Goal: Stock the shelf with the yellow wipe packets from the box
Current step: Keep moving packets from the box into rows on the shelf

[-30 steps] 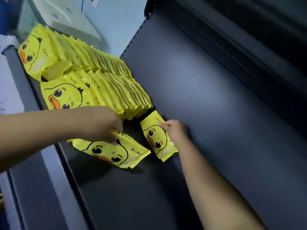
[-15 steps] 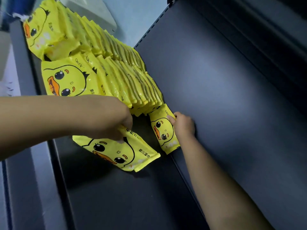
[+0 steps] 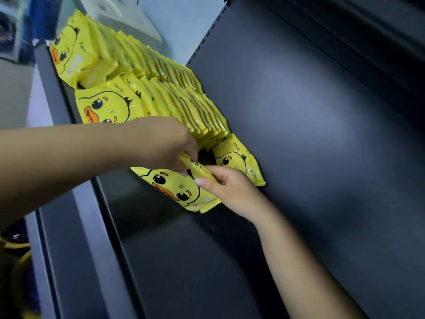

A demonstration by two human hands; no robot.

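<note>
Yellow foil fills the middle of my view, where both my hands meet on one wipe packet (image 3: 177, 187) printed with a cartoon duck face. My left hand (image 3: 165, 146) reaches in from nine o'clock, its fingers curled down onto the packet's upper edge and pinching it. My right hand (image 3: 226, 187) comes up from five o'clock; its thumb lies across the duck face and its fingers curl behind the packet's right side, gripping it. The packet is tilted, face up, just above the dark shelf floor (image 3: 184, 261); I cannot tell whether its lower corner touches the floor.

Just beside my right hand, at about one o'clock from it, a second packet (image 3: 239, 160) stands on edge close to the dark back panel (image 3: 310, 134). From there toward eleven o'clock run two rows of packets (image 3: 165, 88), standing upright and pressed tightly against one another, duck faces toward me. A grey shelf rail (image 3: 76, 215) runs along the front edge from eleven o'clock down to seven o'clock. At twelve o'clock, beyond the rows, sits a pale, blurred object (image 3: 119, 17) that I cannot identify.
</note>
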